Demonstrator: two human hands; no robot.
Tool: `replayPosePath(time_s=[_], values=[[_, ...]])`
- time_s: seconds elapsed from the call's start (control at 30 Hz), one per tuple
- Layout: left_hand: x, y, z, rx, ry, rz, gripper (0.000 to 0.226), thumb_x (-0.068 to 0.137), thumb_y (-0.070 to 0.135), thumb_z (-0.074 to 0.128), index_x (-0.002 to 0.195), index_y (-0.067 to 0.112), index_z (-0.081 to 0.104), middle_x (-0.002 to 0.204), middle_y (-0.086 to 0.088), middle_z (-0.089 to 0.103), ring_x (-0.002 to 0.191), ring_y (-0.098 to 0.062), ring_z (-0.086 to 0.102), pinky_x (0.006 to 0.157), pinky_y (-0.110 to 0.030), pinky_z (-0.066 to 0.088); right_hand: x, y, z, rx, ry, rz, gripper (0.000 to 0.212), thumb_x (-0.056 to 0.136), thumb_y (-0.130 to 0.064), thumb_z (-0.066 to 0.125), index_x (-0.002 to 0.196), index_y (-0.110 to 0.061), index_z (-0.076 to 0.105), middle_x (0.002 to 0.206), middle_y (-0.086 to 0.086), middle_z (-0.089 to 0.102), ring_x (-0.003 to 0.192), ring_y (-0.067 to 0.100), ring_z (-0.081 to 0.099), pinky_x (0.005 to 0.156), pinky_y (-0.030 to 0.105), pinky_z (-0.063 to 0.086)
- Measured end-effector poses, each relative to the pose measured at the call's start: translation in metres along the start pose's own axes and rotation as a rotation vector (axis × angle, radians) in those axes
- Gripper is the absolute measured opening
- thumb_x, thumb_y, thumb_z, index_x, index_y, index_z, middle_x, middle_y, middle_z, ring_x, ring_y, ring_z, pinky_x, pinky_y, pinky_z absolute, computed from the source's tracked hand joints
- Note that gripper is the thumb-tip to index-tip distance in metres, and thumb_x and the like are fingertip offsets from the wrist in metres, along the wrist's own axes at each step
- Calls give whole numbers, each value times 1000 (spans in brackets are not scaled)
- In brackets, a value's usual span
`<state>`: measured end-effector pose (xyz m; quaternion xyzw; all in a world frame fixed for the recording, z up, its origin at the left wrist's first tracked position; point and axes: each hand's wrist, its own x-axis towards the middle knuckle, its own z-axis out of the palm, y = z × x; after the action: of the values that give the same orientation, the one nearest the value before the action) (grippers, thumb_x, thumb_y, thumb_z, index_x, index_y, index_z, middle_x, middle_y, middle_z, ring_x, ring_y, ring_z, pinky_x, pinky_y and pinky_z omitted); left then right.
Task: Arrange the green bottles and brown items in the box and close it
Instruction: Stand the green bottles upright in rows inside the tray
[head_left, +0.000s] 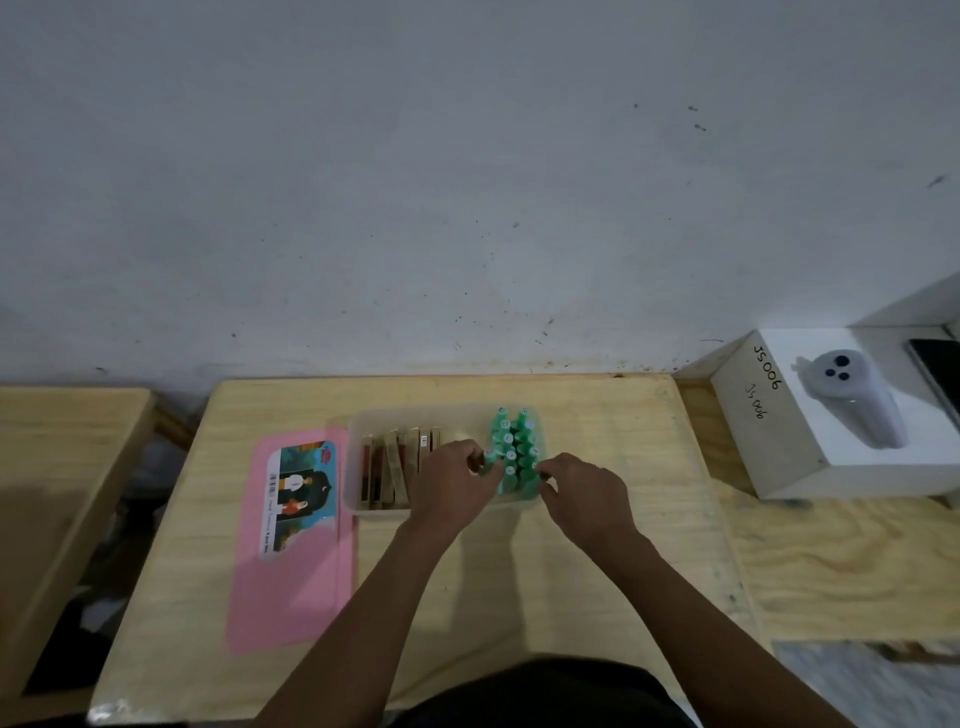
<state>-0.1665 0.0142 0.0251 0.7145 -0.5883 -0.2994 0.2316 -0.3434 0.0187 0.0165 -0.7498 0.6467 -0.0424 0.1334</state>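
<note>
Nearest the camera, two bare forearms reach out over the table (519, 597). The left hand (457, 478) curls its fingers round a bottle at the left edge of the bottles (514, 447). The right hand (582, 493) has bent fingertips at the right edge of the cluster; whether they pinch one cannot be told. The bottles stand upright, packed in the right end of the box (358, 499), and the brown items (395, 462) fill its left end. Packing looks almost done, with only tidying left. Closing is still to do: the pink lid (291, 587) lies flat just beside the box on its left. The table is pale wood. Further right sits a white carton (769, 447). Behind everything is a scuffed grey wall (467, 182).
</note>
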Motion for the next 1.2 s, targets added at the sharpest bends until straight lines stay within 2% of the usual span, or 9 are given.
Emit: replayPosePath(time_s=[0.1, 0.23, 0.43, 0.67, 0.93, 1.2], values=[[-2, -1, 6, 31, -35, -15, 22, 77, 40, 65, 67, 21, 59, 68, 3, 61, 65, -16, 59, 58, -30, 48, 5, -7, 4, -119, -14, 27, 25, 96, -29, 45, 105, -27, 68, 103, -5, 67, 86, 19, 66, 72, 30, 49], [-4, 0, 11, 65, -82, -54, 22, 78, 39, 64, 66, 22, 57, 60, 5, 52, 60, -17, 55, 51, -24, 34, 11, -15, 4, -158, -76, 91, 18, 89, -24, 53, 94, -26, 70, 91, -4, 70, 81, 19, 67, 64, 27, 38], [-1, -3, 20, 72, -115, -103, 21, 76, 40, 66, 74, 19, 68, 62, 4, 62, 68, -20, 66, 57, -27, 44, 20, -19, 5, -200, -115, 163, 16, 85, -23, 59, 92, -25, 73, 83, -2, 71, 75, 19, 67, 58, 24, 35], [6, -3, 28, 102, -175, -154, 20, 73, 38, 66, 73, 18, 68, 68, 1, 68, 69, -21, 67, 59, -29, 49, 22, -14, 8, -222, -103, 119, 19, 86, -21, 55, 91, -26, 72, 82, -2, 70, 74, 20, 68, 57, 24, 36], [7, 3, 35, 71, -248, -183, 35, 75, 40, 70, 52, 22, 51, 53, 8, 52, 68, -23, 66, 48, -22, 30, 17, -8, 13, -182, -71, 83, 19, 87, -21, 54, 91, -27, 72, 82, -4, 71, 73, 18, 66, 54, 24, 32], [9, -2, 39, 87, -230, -148, 26, 75, 43, 72, 62, 24, 58, 62, 8, 58, 64, -16, 60, 54, -23, 37, 19, -10, 8, -188, -91, 47, 18, 85, -22, 54, 90, -24, 72, 84, -1, 70, 74, 20, 66, 56, 25, 34]])
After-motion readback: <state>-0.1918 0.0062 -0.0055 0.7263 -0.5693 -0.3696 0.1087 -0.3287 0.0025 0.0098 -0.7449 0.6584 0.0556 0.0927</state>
